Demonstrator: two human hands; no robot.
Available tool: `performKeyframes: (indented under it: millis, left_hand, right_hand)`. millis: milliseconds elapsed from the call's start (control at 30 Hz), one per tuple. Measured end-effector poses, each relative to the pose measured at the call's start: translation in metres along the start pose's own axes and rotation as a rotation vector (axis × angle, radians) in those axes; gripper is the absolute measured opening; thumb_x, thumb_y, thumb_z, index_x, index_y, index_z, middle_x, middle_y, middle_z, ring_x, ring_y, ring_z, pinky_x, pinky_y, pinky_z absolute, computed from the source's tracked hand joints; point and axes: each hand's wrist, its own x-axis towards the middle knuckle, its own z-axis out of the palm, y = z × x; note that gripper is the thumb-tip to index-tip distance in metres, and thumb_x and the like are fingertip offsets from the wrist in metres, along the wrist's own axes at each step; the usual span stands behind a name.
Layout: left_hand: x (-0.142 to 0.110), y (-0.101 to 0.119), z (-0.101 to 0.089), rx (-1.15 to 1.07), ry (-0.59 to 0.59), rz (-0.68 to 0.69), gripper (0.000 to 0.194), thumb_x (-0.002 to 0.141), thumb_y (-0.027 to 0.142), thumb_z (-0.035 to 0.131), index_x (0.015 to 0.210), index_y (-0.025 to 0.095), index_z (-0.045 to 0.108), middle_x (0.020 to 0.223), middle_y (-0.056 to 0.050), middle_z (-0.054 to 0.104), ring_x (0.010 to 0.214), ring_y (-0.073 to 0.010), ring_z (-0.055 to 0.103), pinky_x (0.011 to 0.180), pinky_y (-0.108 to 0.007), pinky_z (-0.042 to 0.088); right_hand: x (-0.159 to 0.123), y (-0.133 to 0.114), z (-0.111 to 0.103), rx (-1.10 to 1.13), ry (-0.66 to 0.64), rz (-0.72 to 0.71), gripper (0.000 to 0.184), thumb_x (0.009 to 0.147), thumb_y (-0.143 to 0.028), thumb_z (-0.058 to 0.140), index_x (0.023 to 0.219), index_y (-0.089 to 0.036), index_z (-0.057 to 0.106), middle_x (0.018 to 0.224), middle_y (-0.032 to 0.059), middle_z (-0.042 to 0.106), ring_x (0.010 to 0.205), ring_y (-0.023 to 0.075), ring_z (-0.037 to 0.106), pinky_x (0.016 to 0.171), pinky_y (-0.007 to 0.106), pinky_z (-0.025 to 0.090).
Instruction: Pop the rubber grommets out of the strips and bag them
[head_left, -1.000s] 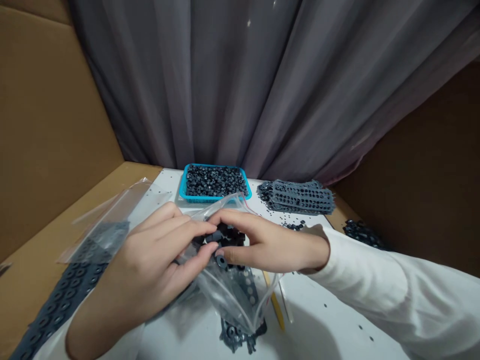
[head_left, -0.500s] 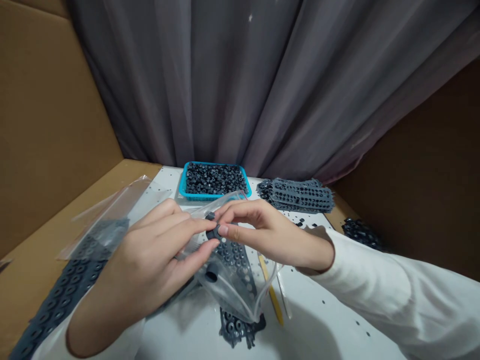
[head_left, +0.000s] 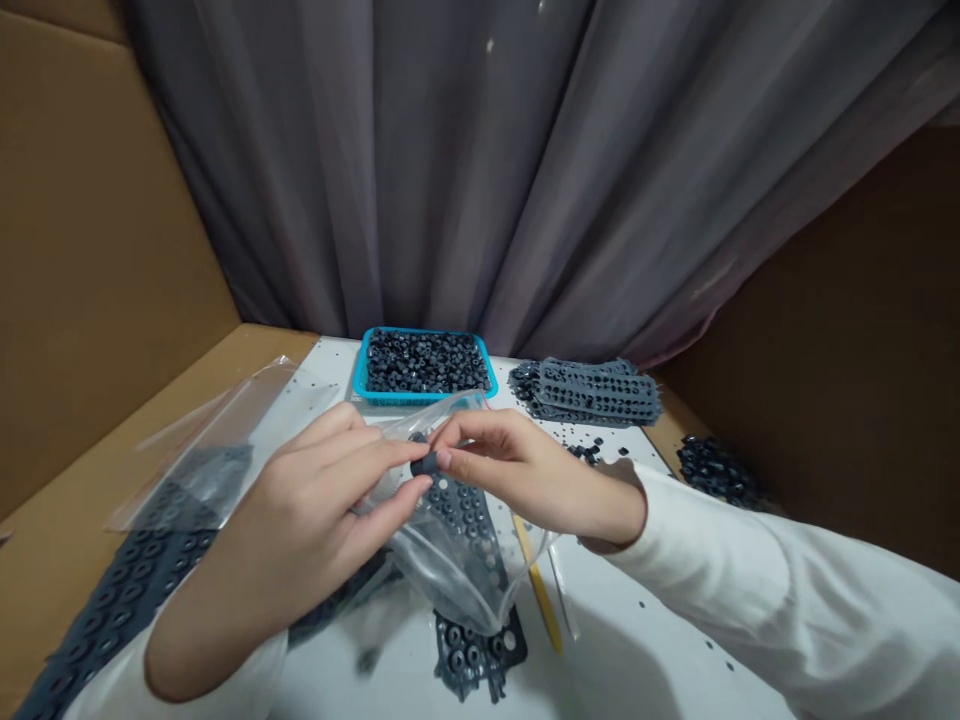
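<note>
My left hand [head_left: 300, 530] and my right hand [head_left: 525, 470] meet over the white table, fingertips pinched together on a small black rubber ring [head_left: 426, 463]. Both hands also hold a clear plastic zip bag [head_left: 450, 560] that hangs open beneath them. Under the bag lies a dark grey rubber sheet [head_left: 476, 640] full of round holes and rings. My right arm wears a white sleeve.
A blue tray [head_left: 424, 364] heaped with black rings stands at the back. To its right lies a stack of punched grey sheets [head_left: 596, 390]. More clear bags [head_left: 225, 440] and a long grey sheet [head_left: 112, 610] lie at left. A yellow stick [head_left: 536, 580] and loose rings [head_left: 712, 470] lie at right.
My right hand lifted out of the bag's mouth with a black ring pinched against my left fingertips. The bag sagged lower and the sheet below shows more.
</note>
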Motion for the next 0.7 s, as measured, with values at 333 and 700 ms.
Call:
performKeyframes:
  millis: [333, 700]
  left_hand:
    - [0.005, -0.0032, 0.0029, -0.039, -0.014, 0.0, 0.02, 0.083, 0.015, 0.058, 0.103, 0.019, 0.062, 0.062, 0.003, 0.05, 0.065, -0.0128, 0.046, 0.061, -0.025, 0.037]
    - [0.0045, -0.0001, 0.0014, -0.039, -0.018, -0.045, 0.026, 0.083, 0.018, 0.059, 0.108, 0.021, 0.059, 0.06, 0.004, 0.047, 0.062, -0.0121, 0.046, 0.059, -0.024, 0.037]
  right_hand:
    - [-0.0022, 0.0059, -0.0029, 0.091, 0.051, -0.019, 0.032, 0.081, -0.046, 0.06, 0.077, -0.015, 0.059, 0.073, -0.0005, 0.055, 0.07, 0.0113, 0.048, 0.067, 0.026, 0.039]
    - [-0.0043, 0.0062, -0.0042, 0.145, 0.077, -0.004, 0.028, 0.08, -0.042, 0.062, 0.074, -0.015, 0.059, 0.072, 0.0, 0.058, 0.071, 0.0116, 0.052, 0.07, 0.027, 0.041]
